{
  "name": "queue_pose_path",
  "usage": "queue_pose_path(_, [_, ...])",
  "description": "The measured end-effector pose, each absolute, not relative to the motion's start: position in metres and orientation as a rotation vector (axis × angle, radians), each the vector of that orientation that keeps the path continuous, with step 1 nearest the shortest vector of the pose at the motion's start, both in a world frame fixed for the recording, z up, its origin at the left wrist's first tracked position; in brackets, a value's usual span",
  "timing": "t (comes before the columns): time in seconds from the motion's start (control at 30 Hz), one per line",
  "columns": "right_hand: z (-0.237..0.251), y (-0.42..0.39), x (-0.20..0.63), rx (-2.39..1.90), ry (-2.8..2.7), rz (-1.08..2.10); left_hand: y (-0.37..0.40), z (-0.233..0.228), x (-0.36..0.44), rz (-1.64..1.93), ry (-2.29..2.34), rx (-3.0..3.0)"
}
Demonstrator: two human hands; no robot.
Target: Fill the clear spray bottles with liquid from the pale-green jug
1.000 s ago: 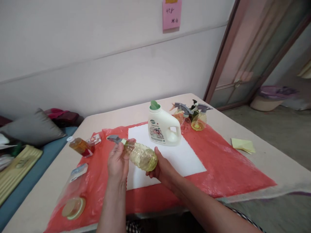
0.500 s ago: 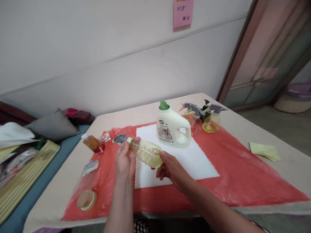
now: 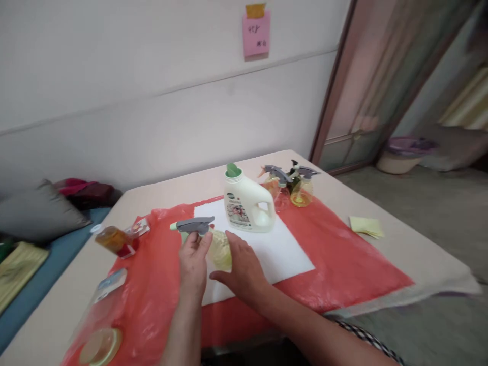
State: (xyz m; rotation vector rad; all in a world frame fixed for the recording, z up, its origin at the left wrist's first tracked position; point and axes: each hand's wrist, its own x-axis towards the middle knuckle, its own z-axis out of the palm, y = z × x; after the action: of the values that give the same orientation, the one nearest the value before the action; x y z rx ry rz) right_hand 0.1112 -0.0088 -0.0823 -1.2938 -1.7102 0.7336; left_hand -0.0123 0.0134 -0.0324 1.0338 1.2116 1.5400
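A clear spray bottle (image 3: 220, 252) with pale yellow liquid and a grey trigger head (image 3: 195, 225) is held over the white sheet (image 3: 282, 254). My left hand (image 3: 192, 258) grips it at the neck, just under the trigger head, whose pale green nozzle points left. Around the right side of the bottle's body curls my right hand (image 3: 246, 267), with its thumb low in front. The bottle leans, and part of its body is hidden by my hands. Just behind it stands a white jug (image 3: 247, 206) with a handle and a green piece in its open mouth.
Several spray bottles (image 3: 301, 190) stand together at the back right. Red plastic film (image 3: 343, 259) covers much of the table under the sheet. On the left are a bottle of amber liquid (image 3: 114, 240) and a round lidded container (image 3: 99, 346). Yellow folded paper (image 3: 366, 226) lies right.
The spray bottle has turned more upright, and its trigger head now shows from the side. My right hand has moved from its base end further around its body. The view has swung right.
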Motion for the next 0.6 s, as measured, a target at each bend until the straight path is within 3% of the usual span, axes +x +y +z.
queue_pose_path(0.37, [-0.066,-0.004,0.125,-1.435,-1.786,0.636,0.005,-0.029,0.005,1.424,1.315,1.197])
queue_pose_path(0.6, [-0.039,0.016,0.181,-1.371,-1.351,0.706,0.012,-0.038,-0.003,1.298,1.231,1.285])
